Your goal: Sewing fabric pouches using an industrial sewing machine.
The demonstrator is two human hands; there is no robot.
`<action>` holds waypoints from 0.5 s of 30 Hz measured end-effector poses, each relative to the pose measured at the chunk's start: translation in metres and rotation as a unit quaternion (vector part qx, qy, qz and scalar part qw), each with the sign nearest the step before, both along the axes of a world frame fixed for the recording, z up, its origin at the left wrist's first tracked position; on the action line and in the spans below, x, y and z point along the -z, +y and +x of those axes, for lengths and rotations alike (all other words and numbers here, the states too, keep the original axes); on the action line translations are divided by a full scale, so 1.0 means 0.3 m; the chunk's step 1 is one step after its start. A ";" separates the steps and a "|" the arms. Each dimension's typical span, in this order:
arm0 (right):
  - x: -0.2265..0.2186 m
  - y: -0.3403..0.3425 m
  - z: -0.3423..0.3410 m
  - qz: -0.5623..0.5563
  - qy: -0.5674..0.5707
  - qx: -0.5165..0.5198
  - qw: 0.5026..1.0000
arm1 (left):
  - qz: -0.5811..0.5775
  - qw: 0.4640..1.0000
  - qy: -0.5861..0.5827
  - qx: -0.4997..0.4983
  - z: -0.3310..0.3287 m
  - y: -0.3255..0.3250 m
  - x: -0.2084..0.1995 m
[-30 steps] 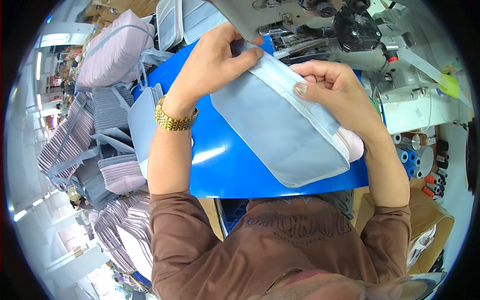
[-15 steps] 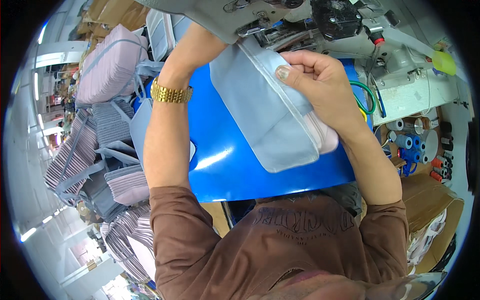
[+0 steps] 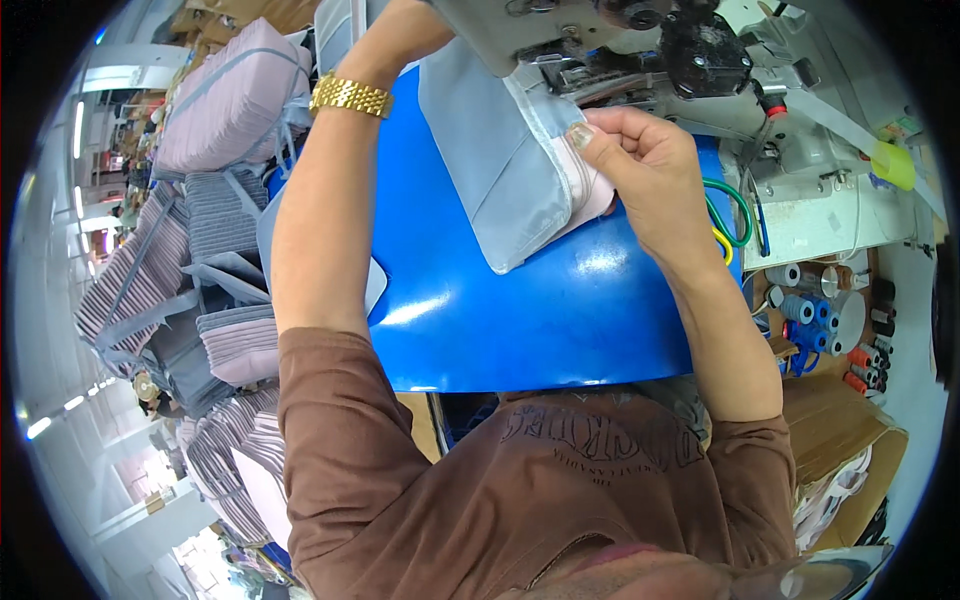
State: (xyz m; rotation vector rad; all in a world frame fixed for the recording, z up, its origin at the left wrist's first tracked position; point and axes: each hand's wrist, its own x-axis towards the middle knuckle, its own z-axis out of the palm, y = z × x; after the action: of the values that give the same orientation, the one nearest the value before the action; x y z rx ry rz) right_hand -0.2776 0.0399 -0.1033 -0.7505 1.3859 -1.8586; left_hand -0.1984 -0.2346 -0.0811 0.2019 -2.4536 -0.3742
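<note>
A grey-blue fabric piece (image 3: 475, 150) with a pale trimmed edge and a pink layer underneath lies across the blue table top (image 3: 520, 330). Its far end runs under the head of a sewing machine (image 3: 600, 50). My right hand (image 3: 648, 170) pinches the trimmed right edge between thumb and fingers, close to the machine. My left hand (image 3: 415, 32) reaches up to the machine's left side, beside the far part of the fabric. Its fingers are hidden behind the machine head, so their grip does not show. A gold watch (image 3: 350, 96) is on my left wrist.
Tied stacks of pink (image 3: 225, 100) and grey striped fabric pieces (image 3: 230, 215) crowd the left side. Green-handled scissors (image 3: 738, 212) lie at the table's right edge. Thread spools (image 3: 810, 315) stand at the right, above an open cardboard box (image 3: 850, 420).
The fabric has moved away from me toward the machine, its near corner now further up the table. My left hand has gone further up; my right still pinches the edge.
</note>
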 end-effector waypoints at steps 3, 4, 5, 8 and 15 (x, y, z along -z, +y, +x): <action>-0.007 -0.013 -0.010 0.042 0.016 -0.006 0.999 | 0.023 0.998 0.032 -0.045 0.009 0.015 0.002; -0.008 -0.021 -0.008 0.048 0.027 0.002 0.998 | 0.027 0.997 0.044 -0.062 0.019 0.022 -0.004; -0.015 -0.020 -0.003 0.050 0.021 -0.008 0.998 | 0.031 0.995 0.057 -0.080 0.036 0.035 -0.012; 0.042 0.001 -0.054 0.079 -0.013 -0.027 0.996 | 0.129 0.979 0.136 -0.080 0.157 0.381 0.065; 0.184 0.079 -0.228 0.123 0.091 -0.050 0.987 | 0.086 0.973 0.208 -0.049 0.147 0.614 0.204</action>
State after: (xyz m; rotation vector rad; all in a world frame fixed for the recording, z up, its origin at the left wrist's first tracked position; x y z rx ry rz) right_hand -0.3460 0.0635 -0.1583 -0.8611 1.6263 -1.5365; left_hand -0.1542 -0.0503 -0.1424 0.2844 -1.9922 -0.5283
